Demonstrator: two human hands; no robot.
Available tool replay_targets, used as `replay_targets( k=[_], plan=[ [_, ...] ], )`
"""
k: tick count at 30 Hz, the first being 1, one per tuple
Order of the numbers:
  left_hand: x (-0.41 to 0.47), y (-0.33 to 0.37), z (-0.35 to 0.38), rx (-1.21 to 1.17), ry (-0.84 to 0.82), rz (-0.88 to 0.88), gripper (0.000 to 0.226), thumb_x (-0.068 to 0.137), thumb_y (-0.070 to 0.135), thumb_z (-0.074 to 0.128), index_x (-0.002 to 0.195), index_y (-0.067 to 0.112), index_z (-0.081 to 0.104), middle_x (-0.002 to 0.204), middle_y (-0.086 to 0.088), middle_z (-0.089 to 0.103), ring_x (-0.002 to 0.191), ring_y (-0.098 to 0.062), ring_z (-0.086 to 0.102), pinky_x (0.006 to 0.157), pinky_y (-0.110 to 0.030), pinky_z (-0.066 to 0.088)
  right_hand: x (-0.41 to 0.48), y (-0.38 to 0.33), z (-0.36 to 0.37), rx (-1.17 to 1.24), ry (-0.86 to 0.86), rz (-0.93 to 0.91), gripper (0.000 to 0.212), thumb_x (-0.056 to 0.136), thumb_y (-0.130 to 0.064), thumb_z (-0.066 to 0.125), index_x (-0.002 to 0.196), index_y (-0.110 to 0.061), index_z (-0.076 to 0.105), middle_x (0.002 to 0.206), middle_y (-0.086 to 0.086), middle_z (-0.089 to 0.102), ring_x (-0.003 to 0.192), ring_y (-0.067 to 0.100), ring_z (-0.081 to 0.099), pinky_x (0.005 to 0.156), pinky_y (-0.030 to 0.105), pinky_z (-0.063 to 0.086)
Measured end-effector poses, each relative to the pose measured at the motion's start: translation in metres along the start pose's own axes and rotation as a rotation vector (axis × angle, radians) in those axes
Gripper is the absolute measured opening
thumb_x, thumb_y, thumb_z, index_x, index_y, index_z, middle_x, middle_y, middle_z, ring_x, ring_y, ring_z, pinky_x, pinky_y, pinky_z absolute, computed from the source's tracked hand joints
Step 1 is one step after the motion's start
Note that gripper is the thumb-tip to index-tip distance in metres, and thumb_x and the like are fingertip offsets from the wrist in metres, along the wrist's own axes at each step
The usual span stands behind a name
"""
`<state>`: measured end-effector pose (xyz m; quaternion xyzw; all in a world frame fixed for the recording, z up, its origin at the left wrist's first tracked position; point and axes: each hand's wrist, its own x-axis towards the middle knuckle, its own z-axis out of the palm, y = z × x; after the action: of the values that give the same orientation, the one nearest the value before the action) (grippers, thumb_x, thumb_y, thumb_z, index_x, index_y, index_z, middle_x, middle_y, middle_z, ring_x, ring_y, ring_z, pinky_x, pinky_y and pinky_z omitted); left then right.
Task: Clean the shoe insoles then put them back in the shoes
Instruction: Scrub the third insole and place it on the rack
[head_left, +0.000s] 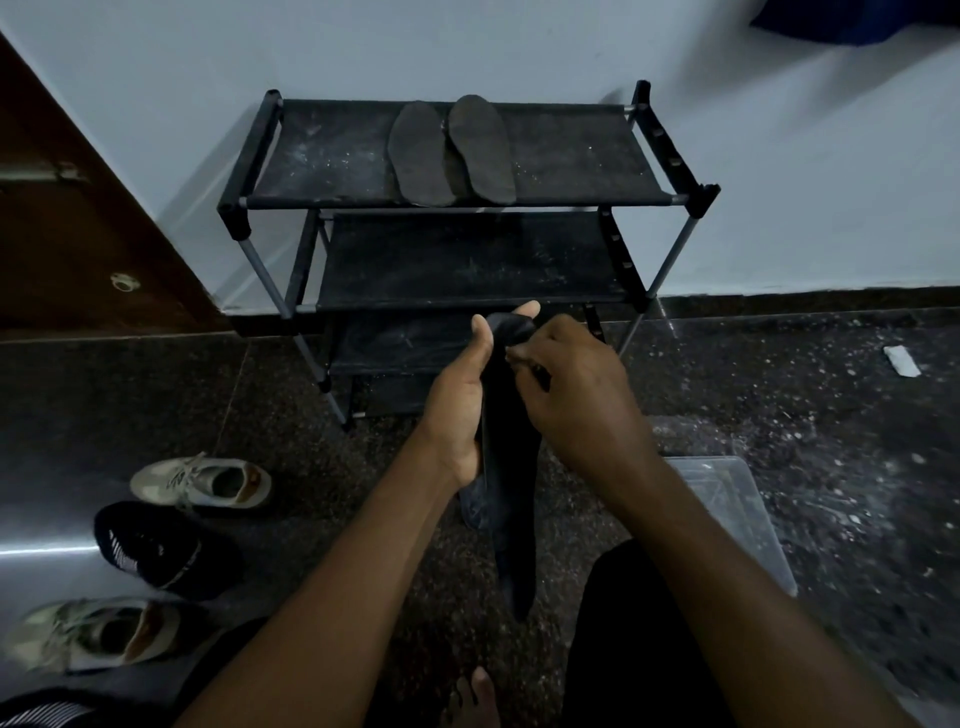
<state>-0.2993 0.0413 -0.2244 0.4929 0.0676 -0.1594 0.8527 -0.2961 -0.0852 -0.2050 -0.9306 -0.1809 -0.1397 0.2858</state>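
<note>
We hold a dark cloth (511, 493) upright in front of us with both hands. Our left hand (460, 400) grips its upper part: the fingers (527, 310) curl round behind it and the thumb lies up the near side. Our right hand (576, 395) has its fingers bent inward, the fingertips (519, 358) pinching the cloth's edge just beside the left thumb. The rest of the cloth hangs limp below both palms.

Two insoles (421, 156) lie side by side on the top shelf of the shoe rack (332, 156), well beyond our fingertips and untouched. Down to the left of our left forearm sit two pale sneakers (202, 486) with a black shoe (150, 551) between them. A clear plastic box (737, 514) lies under our right forearm.
</note>
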Motion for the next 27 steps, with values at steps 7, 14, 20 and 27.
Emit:
replay_targets(
  k=[7, 14, 20, 27],
  plan=[
    [0.0004, -0.0016, 0.0018, 0.008, -0.004, 0.019, 0.057, 0.109, 0.054, 0.026, 0.146, 0.023, 0.056, 0.140, -0.013, 0.063, 0.129, -0.028, 0.062, 0.104, -0.042, 0.053, 0.0013, 0.0054, -0.0033, 0.001, 0.119, 0.071, 0.016, 0.097, -0.009, 0.061, 0.092, -0.006, 0.075, 0.092, 0.003, 0.057, 0.077, 0.015, 0.055, 0.065, 0.028, 0.046],
    [0.0005, 0.0015, 0.0000, -0.032, 0.010, -0.002, 0.058, 0.108, 0.056, 0.026, 0.147, 0.025, 0.056, 0.139, -0.011, 0.065, 0.126, -0.025, 0.064, 0.100, -0.038, 0.052, -0.0012, 0.0058, -0.0025, -0.023, 0.014, 0.029, 0.015, 0.095, -0.011, 0.061, 0.090, -0.009, 0.075, 0.092, 0.001, 0.056, 0.077, 0.014, 0.055, 0.064, 0.030, 0.048],
    [0.0010, -0.0005, 0.0019, -0.012, 0.010, -0.008, 0.058, 0.109, 0.055, 0.028, 0.145, 0.021, 0.057, 0.139, -0.012, 0.065, 0.127, -0.026, 0.062, 0.105, -0.041, 0.052, 0.0012, 0.0066, -0.0030, -0.003, 0.097, 0.052, 0.015, 0.096, -0.008, 0.061, 0.090, -0.008, 0.075, 0.091, 0.001, 0.056, 0.076, 0.013, 0.054, 0.063, 0.026, 0.045],
    [-0.0003, 0.0002, 0.0041, 0.008, -0.007, -0.018, 0.060, 0.109, 0.053, 0.026, 0.146, 0.017, 0.057, 0.129, -0.011, 0.069, 0.109, -0.020, 0.069, 0.086, -0.032, 0.058, 0.0001, 0.0063, -0.0051, -0.018, 0.136, 0.122, 0.013, 0.093, -0.007, 0.062, 0.085, -0.010, 0.071, 0.091, 0.000, 0.055, 0.073, 0.011, 0.052, 0.059, 0.018, 0.039]
  ],
)
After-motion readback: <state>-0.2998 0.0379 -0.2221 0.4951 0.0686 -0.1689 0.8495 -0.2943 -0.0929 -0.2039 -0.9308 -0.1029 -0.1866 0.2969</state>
